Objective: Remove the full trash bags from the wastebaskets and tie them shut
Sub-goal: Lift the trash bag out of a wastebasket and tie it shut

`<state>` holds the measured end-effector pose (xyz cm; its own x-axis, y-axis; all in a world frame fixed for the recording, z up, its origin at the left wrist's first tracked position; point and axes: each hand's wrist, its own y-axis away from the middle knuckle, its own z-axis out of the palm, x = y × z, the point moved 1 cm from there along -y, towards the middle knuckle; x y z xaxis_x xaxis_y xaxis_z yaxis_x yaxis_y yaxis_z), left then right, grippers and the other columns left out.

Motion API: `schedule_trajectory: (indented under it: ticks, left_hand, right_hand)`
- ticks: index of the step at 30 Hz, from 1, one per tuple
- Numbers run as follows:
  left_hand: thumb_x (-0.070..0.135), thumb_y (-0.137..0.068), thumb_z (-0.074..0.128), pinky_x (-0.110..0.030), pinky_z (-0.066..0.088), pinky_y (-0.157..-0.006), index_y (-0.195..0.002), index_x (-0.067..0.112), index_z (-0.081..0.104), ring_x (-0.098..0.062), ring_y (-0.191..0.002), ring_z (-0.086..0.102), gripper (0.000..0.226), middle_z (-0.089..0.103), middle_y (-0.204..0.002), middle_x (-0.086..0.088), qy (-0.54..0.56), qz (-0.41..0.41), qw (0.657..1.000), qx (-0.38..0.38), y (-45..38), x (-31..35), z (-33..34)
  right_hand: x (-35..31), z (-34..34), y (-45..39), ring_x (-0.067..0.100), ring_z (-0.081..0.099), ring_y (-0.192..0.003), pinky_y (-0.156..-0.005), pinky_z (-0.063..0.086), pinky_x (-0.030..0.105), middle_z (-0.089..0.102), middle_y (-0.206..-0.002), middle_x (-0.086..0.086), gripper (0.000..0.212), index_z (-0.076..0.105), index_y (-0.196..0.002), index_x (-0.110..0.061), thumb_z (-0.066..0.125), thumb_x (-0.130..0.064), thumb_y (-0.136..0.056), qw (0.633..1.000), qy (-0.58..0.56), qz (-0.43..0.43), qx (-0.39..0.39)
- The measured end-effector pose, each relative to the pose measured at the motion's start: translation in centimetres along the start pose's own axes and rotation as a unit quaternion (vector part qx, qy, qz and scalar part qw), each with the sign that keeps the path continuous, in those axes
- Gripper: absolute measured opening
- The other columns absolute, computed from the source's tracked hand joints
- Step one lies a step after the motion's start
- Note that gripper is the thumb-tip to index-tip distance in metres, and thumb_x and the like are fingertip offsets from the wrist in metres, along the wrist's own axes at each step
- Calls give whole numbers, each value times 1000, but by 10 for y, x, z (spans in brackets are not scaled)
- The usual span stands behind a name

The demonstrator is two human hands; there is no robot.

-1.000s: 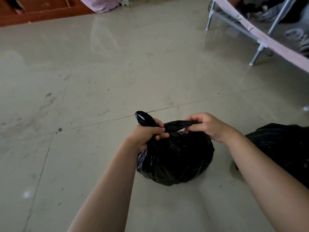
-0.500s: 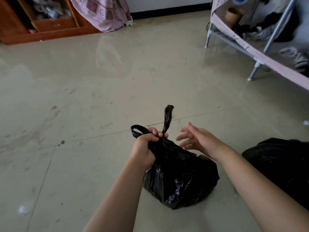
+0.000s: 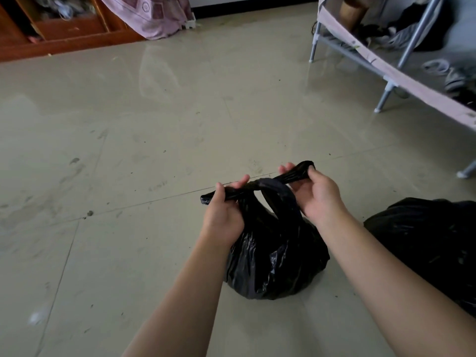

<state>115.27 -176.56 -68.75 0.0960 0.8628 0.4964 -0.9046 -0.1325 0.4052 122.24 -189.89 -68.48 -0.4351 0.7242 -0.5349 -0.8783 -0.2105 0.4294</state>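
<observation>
A black trash bag sits on the pale tiled floor, near the camera and a little right of centre. Its body is a squat, glossy bulge resting on the tiles, and its top is drawn up into two twisted handle strips that cross just above the bulge. The crossed strips make one long line running from lower left to upper right: one end pokes out to the left past the left hand, the other rises to the right and slightly farther away, ending in a small fold at the right hand's fingertips.

The left hand has its fingers curled round the left strip, thumb on top, so the strip is clamped in the fist with only a short black stub showing beyond it. The right hand pinches the right strip between thumb and fingers (the fingers are bent round the plastic, and the strip looks taut between the two hands). Both bare forearms reach in from the near edge.

A second black bag lies on the floor at the right, just beside the right forearm and apart from the first bag. Far right stands a metal-legged rack with shoes and dark items on it. At the far left is a wooden cabinet, with a pink patterned cloth hanging beside it.
</observation>
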Motion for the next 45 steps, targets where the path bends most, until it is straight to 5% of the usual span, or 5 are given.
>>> schedule_trajectory:
  ticks: [14,23,30,38,45]
  left_hand:
    - [27,-98,27,-5,10,-35,-52,18,16,-9,-17,11,49,14,-23,7,-124,48,930,343,16,41,-96]
    - [1,-96,38,-23,32,-51,-67,12,35,-11,-55,34,31,33,-63,-2,-247,25,930,272,18,37,-93]
    - [4,-96,35,-31,41,-64,-103,3,50,-15,-60,42,16,41,-69,-3,-412,-65,867,273,24,-28,-77]
    - [1,-89,50,-26,44,-78,-121,3,53,-24,-98,57,33,60,-105,-7,-574,95,789,199,24,-23,-55]
    - [17,-98,35,-37,32,-102,-121,11,53,-30,-127,35,30,45,-135,-9,-855,70,506,87,19,-40,-53]
  right_hand:
    - [-26,-80,-11,14,34,-32,-41,31,18,26,-55,6,38,26,-58,-14,31,-15,-96,793,582,-137,118]
    - [16,-49,20,30,49,-115,-88,46,33,58,-114,10,34,55,-113,-17,58,-24,-80,241,952,-71,-175]
    - [15,-48,17,25,46,-121,-99,35,35,63,-115,4,28,64,-105,-20,44,-12,-87,143,981,-67,-115]
    - [13,-45,24,31,57,-113,-85,48,33,59,-122,11,38,58,-118,-17,40,-2,-88,220,972,-54,-62]
    - [25,-49,34,32,55,-112,-84,48,37,55,-120,13,29,48,-116,-6,44,-5,-88,234,962,-102,-99]
